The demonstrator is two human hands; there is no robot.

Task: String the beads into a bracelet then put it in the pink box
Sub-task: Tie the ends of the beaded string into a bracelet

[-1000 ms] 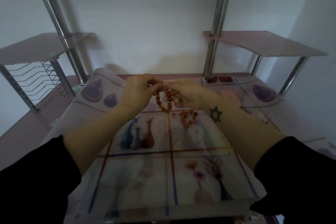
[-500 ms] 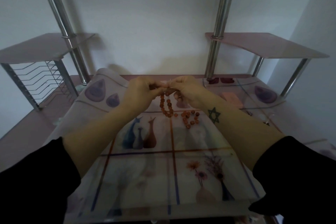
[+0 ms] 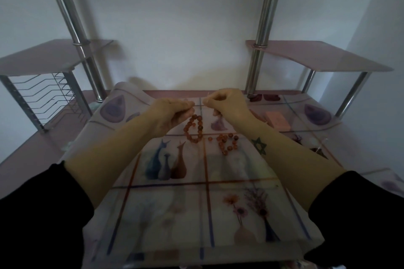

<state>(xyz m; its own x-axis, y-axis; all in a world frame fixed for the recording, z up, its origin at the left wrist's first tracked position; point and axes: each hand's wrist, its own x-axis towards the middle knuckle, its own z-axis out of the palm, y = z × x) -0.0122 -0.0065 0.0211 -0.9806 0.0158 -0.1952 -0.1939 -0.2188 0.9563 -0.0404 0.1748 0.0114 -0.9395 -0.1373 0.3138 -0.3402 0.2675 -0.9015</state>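
Note:
A loop of reddish-brown beads on a thin string, the bracelet (image 3: 194, 129), hangs below my hands over the far middle of the table. My left hand (image 3: 172, 113) pinches one end of the string above the loop. My right hand (image 3: 227, 102) pinches the other end, a short gap to the right. Between the two hands the string runs taut and nearly invisible. Several loose beads (image 3: 227, 142) lie on the cloth just right of the loop. The pink box (image 3: 277, 121) sits on the table to the right, behind my right forearm.
A printed tablecloth (image 3: 196, 203) with vases and flowers covers the table. Two chrome poles (image 3: 260, 50) rise at the back, carrying pink glass shelves (image 3: 317, 57) left and right. A wire rack (image 3: 43, 98) hangs at the left. Small dark items (image 3: 264, 97) lie at the far right edge.
My hands have drawn apart, the right one moving right and up, pulling the string tight. The bead loop now hangs lower, under my left hand.

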